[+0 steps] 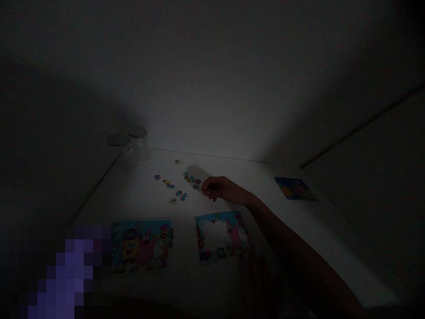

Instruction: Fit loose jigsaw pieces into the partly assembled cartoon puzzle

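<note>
Forearm passes puzzle frame's edge, right hand curled beside pieces, hands' grasp unclear.

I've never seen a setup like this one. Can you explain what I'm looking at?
There's no machine here: a person works with bare hands, seen in one dim picture from a camera worn on the head. The right hand reaches in beside loose jigsaw pieces on a white surface. Its fingers are curled; whether they hold a piece is too dark to tell. I can't make out the left hand. Nearer the camera lie a colourful picture sheet and, to its right, a puzzle with a pale middle. Two lidded containers stand at the far left; another picture lies at right.
</note>
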A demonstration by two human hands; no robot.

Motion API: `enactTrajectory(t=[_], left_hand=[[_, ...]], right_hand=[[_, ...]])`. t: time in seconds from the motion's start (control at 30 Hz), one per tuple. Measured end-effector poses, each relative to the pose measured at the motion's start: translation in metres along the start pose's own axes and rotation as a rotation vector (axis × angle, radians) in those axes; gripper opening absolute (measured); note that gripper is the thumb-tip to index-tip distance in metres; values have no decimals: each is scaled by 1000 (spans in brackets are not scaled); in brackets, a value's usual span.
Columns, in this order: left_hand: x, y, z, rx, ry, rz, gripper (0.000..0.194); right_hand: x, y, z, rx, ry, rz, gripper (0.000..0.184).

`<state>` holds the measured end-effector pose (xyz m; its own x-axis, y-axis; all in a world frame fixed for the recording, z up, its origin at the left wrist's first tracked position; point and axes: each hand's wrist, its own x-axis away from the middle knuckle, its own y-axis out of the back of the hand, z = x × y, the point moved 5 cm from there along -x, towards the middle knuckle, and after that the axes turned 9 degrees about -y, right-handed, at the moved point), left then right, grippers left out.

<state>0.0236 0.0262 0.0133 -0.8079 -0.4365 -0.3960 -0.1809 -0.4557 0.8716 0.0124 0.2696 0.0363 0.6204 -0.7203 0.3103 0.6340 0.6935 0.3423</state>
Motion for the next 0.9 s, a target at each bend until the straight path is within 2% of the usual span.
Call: enactTrajectory(t=[0.07,0.13,0.23,0.37,0.57,0.7,0.8,0.9], left_hand=[[-3,-9,-7,39,2,-6,51],[-5,-18,-12,60,11,0,52],[-6,-23,-14,60,24,31,46],[-7,-19,-11,49,14,77,44],[-8,-15,-9,74,-30,100,44],[-8,-13,-8,60,-52,159,47],[-8,-9,-6,51,-55,164,48],[-9,-7,-5,63,-44,152,47]], right_hand=[[42,-2,-16,19,-46,82,15],[72,-7,-25,42,-72,148,15],[91,-14,-28,84,-68,181,15],[91,-20,-24,142,-57,193,12],[86,-27,-31,153,-18,223,14],[85,-28,-34,146,-28,229,14],[85,-29,-33,171,-45,233,15],[87,-31,-28,232,7,241,17]])
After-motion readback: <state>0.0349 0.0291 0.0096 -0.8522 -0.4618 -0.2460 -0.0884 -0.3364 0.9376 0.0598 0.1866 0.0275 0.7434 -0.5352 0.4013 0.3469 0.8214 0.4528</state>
